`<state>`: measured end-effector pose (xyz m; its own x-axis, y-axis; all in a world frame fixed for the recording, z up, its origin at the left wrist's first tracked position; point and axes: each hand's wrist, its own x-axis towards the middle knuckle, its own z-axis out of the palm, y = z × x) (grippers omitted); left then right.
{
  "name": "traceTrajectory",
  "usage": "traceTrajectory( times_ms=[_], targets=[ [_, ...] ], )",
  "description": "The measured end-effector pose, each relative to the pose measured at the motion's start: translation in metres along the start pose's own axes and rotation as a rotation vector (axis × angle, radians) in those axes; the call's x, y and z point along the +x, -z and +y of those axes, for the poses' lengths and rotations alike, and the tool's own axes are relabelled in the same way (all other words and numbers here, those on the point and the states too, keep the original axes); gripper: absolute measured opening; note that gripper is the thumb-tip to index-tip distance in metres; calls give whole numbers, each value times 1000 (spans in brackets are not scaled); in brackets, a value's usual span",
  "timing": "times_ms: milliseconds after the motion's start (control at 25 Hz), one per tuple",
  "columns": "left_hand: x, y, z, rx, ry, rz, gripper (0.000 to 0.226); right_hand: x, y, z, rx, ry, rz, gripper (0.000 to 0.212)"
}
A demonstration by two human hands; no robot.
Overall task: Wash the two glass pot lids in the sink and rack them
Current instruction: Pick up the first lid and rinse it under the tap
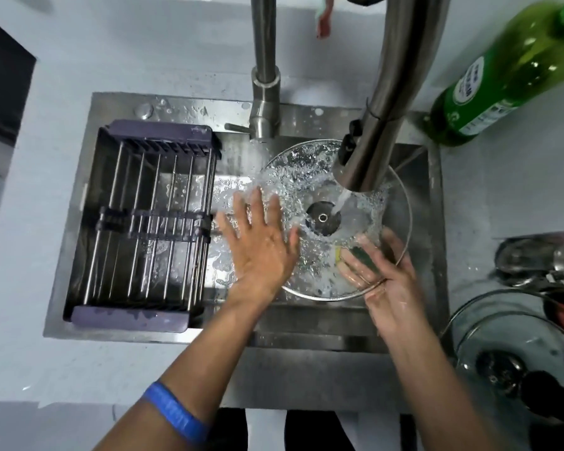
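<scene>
A round glass pot lid (310, 177) with a metal rim lies in the sink under running water from the tap (375, 131), its underside up and covered in bubbles. My left hand (261, 242) is spread flat on the lid's left part, fingers apart. My right hand (378, 275) grips the lid's near right rim, its fingers under the glass together with a yellow-green sponge (355, 255). A second glass lid (515, 346) with a black knob rests on the counter at the lower right.
An empty dark drying rack (144, 222) with metal bars spans the sink's left half. A green bottle (508, 70) lies on the counter at the upper right. Metal utensils (541, 262) sit at the right edge. The steel sink rim (306, 340) is wet.
</scene>
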<state>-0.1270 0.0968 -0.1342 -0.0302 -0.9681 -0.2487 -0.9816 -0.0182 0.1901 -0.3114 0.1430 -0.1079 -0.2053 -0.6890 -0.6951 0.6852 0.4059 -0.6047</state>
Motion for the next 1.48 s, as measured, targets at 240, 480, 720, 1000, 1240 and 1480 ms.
traceTrajectory(
  times_ms=[240, 480, 720, 1000, 1240, 1480],
  targets=[
    [-8, 27, -35, -1727, 627, 105, 65, 16, 4, -13, -64, -48, 4, 25],
    [-36, 33, -49, -2173, 240, -648, 104, 27, -15, -17, -1508, 449, 35, 55],
    [-57, 39, -40, -2118, 199, -554, 85, 49, -86, 31, -1834, 486, -591, 62],
    [-48, 52, -51, -2052, 261, -591, 92, 45, -103, 49, -1815, 546, -648, 60],
    [-34, 45, -55, -2034, 363, -536, 101, 25, -85, 50, -1888, 472, -530, 67],
    [-19, 48, -83, -2068, 366, -661, 88, 72, -49, -35, -1277, 269, 125, 43]
  ],
)
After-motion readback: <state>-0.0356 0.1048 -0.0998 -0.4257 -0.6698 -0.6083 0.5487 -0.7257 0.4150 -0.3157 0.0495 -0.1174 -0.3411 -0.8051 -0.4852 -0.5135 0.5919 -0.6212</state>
